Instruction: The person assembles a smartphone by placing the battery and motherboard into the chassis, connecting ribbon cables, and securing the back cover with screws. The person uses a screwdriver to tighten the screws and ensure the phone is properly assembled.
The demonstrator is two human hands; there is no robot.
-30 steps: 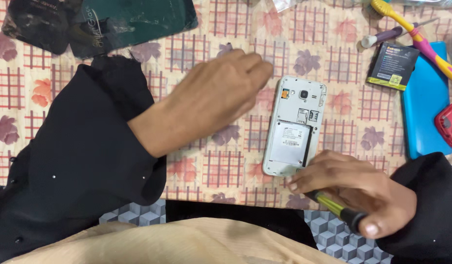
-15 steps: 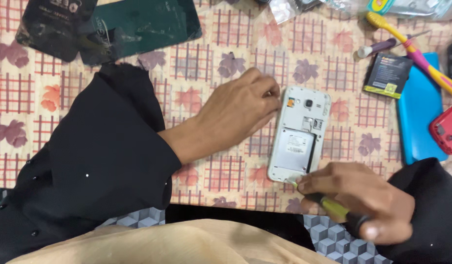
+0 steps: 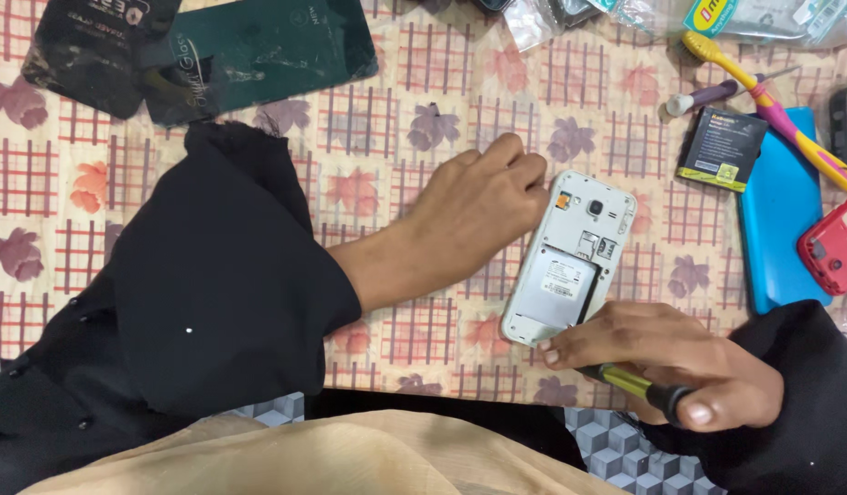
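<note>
A white phone (image 3: 570, 261) lies face down on the patterned cloth with its back cover off, its battery and card slots showing. My left hand (image 3: 474, 215) rests curled against the phone's left edge, steadying it. My right hand (image 3: 662, 357) sits at the phone's lower right corner and grips a screwdriver (image 3: 636, 387) with a yellow-green and black handle; its tip points toward the phone's lower edge and is hidden by my fingers. Both arms wear black sleeves.
A small black battery (image 3: 721, 148) and a blue cover (image 3: 779, 220) lie right of the phone, with a red phone frame (image 3: 831, 249) at the right edge. A yellow and pink toothbrush (image 3: 772, 110) lies above. Dark screen protector packets (image 3: 213, 46) sit top left.
My left hand has drawn back from over the phone to its left edge. The view has shifted slightly; my right hand stays at the phone's lower corner with the screwdriver.
</note>
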